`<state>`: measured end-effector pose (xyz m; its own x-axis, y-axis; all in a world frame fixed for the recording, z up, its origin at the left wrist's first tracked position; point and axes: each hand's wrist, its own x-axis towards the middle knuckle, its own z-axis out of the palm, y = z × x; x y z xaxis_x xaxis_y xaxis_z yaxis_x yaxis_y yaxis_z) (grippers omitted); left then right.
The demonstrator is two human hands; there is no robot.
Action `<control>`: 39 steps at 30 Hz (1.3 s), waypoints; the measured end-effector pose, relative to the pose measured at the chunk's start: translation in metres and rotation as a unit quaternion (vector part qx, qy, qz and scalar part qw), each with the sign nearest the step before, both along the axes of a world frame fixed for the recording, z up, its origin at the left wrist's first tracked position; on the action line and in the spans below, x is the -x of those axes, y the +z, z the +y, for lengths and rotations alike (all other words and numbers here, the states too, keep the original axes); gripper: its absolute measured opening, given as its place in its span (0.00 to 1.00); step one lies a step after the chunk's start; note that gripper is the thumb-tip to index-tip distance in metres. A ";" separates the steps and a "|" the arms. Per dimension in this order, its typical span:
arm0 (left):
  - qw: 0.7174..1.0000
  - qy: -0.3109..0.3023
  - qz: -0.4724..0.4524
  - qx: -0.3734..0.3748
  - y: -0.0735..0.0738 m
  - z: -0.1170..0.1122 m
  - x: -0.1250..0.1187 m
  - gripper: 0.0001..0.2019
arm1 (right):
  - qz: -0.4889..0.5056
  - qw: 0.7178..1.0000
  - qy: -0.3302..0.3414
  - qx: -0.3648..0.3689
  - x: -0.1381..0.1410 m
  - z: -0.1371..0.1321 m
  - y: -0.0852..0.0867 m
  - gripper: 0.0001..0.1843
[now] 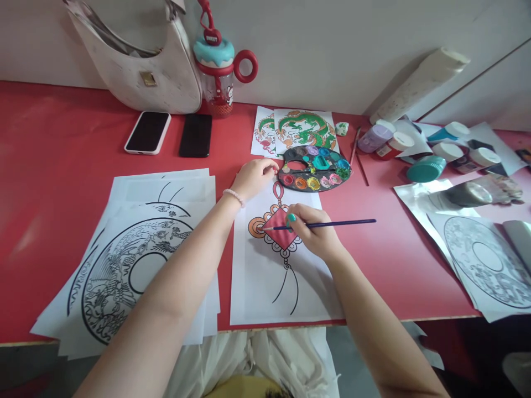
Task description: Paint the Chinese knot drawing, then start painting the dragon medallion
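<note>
My right hand (pixel 314 234) pinches a thin blue paintbrush (pixel 340 223) whose tip rests on a red and orange knot ornament drawing (pixel 277 225) on a white sheet (pixel 265 287). My left hand (pixel 254 176) lies closed at the sheet's top edge, fingers curled against the paper beside a black round paint palette (pixel 314 168) filled with several colours. A bead bracelet circles my left wrist.
A stack of black line drawings (pixel 128 260) lies at the left. Two phones (pixel 148 131), a white handbag (pixel 141 61) and a bottle (pixel 218 72) stand at the back. Paint jars (pixel 427 168), foil and more prints crowd the right. A painted dragon sheet (pixel 305 128) lies behind the palette.
</note>
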<state>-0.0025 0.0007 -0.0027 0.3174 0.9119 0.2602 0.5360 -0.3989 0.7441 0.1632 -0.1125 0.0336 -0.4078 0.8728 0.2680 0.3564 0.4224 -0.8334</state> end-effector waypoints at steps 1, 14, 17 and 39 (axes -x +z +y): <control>1.000 0.001 0.001 0.001 0.000 0.000 0.000 0.10 | -0.006 1.000 -0.002 0.001 0.000 0.000 0.001 0.18; 1.000 -0.002 0.001 -0.001 -0.001 0.001 0.000 0.10 | 0.000 1.000 -0.004 0.013 -0.002 0.000 -0.002 0.17; 1.000 -0.003 -0.003 -0.002 -0.002 0.002 0.000 0.10 | 0.015 1.000 -0.002 0.002 -0.001 0.000 -0.002 0.16; 1.000 -0.007 -0.006 -0.002 -0.002 0.001 0.000 0.10 | 0.006 1.000 0.015 0.000 -0.001 -0.001 0.000 0.15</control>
